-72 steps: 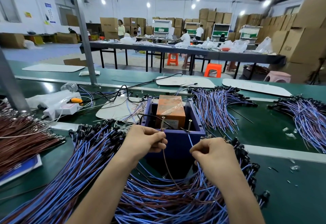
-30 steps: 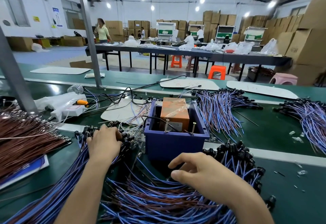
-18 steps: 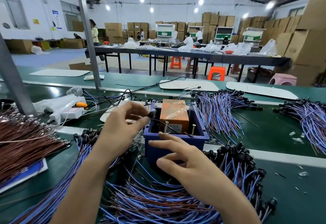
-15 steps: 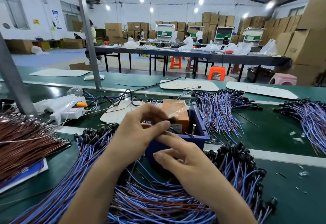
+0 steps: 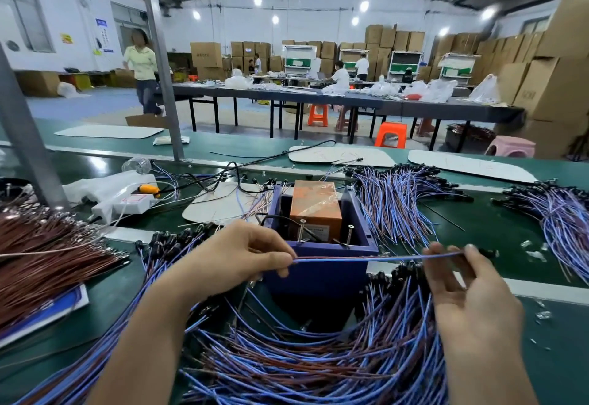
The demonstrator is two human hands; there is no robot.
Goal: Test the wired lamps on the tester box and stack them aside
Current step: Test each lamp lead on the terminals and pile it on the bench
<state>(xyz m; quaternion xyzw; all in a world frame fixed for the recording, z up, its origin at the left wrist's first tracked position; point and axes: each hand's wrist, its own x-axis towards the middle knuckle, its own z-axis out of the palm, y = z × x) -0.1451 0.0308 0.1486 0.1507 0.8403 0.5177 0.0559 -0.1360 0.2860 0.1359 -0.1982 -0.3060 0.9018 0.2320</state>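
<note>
Surface (image 5: 497, 232): green; tester box (image 5: 318, 277) at twelve o'clock.
Change: hands apart now, and we've pulled one wired lamp (image 5: 366, 258) taut before it.
Grip: left hand (image 5: 242, 258) pinches the nine-o'clock end, right hand (image 5: 462, 280) the three-o'clock end.
Meaning: ready for testing, we judge.

No text can be read with certainty; lettering is seen, but it is too small or blurred. White characters are carried by a blue notice (image 5: 101, 23) on the far wall; a yellow sign (image 5: 66, 38) near it is printed illegibly; dark print is stamped on a carton (image 5: 205, 54); a white label (image 5: 314, 230) is stuck on the orange block (image 5: 314, 200) in the tester box (image 5: 322, 274); a red-edged label is borne by the power strip (image 5: 134, 200).
</note>
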